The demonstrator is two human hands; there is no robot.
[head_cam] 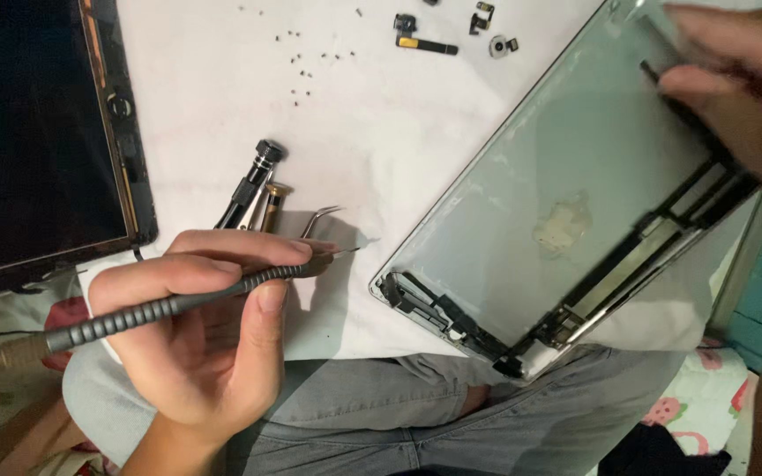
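The left hand (200, 330) lies palm-up, its grip closed pen-like; the right hand (738, 92) pinches with bent fingers.

The dark glass screen panel (33, 132) is cut off by the top and left edges, so its full outline cannot be seen. The silver metal tablet back shell (566, 185) is cropped at the top, and its upper right corner is hidden behind the blurred right hand (738, 97). That hand is cut by the right edge, and what its fingers pinch cannot be made out. The brass end of the ridged grey screwdriver (160, 308) is cut off by the left edge. The scattered tiny dark screws (306, 62) are too small to be told apart.
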